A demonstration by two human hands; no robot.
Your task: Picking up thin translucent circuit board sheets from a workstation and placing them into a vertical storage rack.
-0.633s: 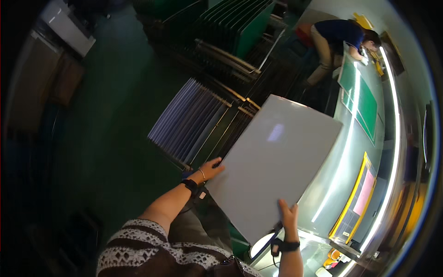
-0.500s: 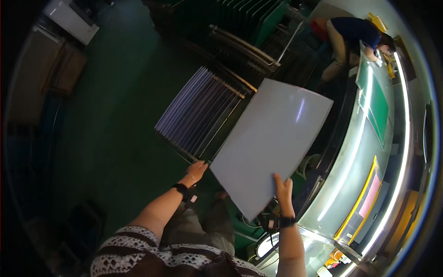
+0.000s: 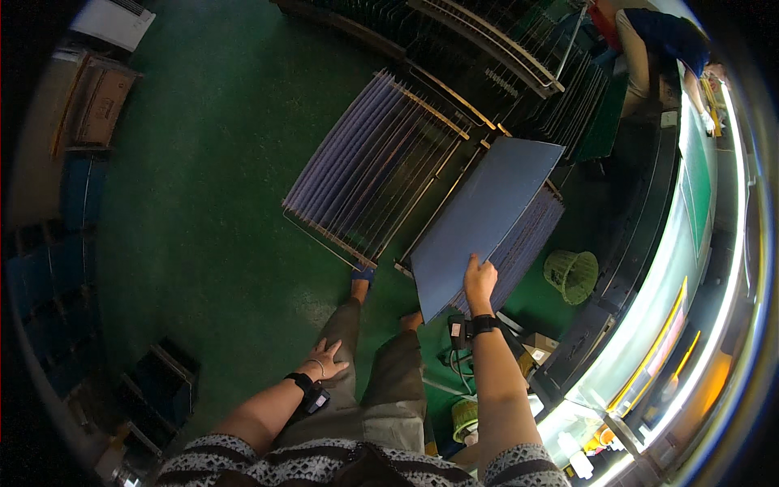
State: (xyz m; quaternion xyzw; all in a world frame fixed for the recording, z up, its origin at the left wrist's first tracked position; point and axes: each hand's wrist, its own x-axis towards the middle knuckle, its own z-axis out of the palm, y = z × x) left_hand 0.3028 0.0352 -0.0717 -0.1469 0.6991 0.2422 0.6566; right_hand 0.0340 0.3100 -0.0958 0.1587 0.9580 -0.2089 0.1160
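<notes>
Head view: right hand fingers grasp flat blue-grey rectangular panel at its lower edge; left hand released, resting on thigh.

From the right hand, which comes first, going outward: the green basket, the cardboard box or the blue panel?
1. Blue panel: gripped by the right hand.
2. Green basket: on the floor to its right.
3. Cardboard box: far upper left.

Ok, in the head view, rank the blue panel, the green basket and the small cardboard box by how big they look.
1. blue panel, held in the right hand
2. green basket
3. cardboard box
The panel is nearer the camera, which exaggerates it.
</notes>
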